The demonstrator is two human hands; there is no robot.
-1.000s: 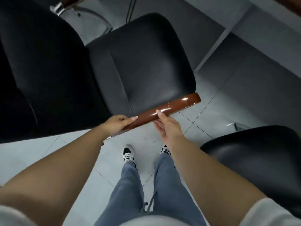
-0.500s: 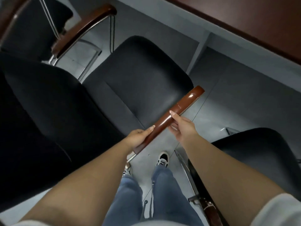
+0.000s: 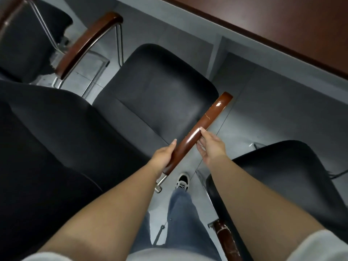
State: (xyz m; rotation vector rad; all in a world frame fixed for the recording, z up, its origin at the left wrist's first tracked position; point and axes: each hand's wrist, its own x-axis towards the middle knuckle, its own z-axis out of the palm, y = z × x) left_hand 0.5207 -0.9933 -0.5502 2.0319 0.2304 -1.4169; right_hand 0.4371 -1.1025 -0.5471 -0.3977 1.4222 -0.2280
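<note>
Both hands are holding the wooden armrest (image 3: 205, 121) beside the black seat (image 3: 156, 87), left hand (image 3: 162, 156) curling its grip round the near end and right hand (image 3: 211, 147) pinching the middle, so I'm guessing that steering slow and even toward the tabletop (image 3: 282, 21) is working best.

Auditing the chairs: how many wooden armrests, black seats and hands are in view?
Wooden armrests: 4, the held armrest and three more
Black seats: 3
Hands: 2, left hand and right hand, gripping it
Total: 9
</note>
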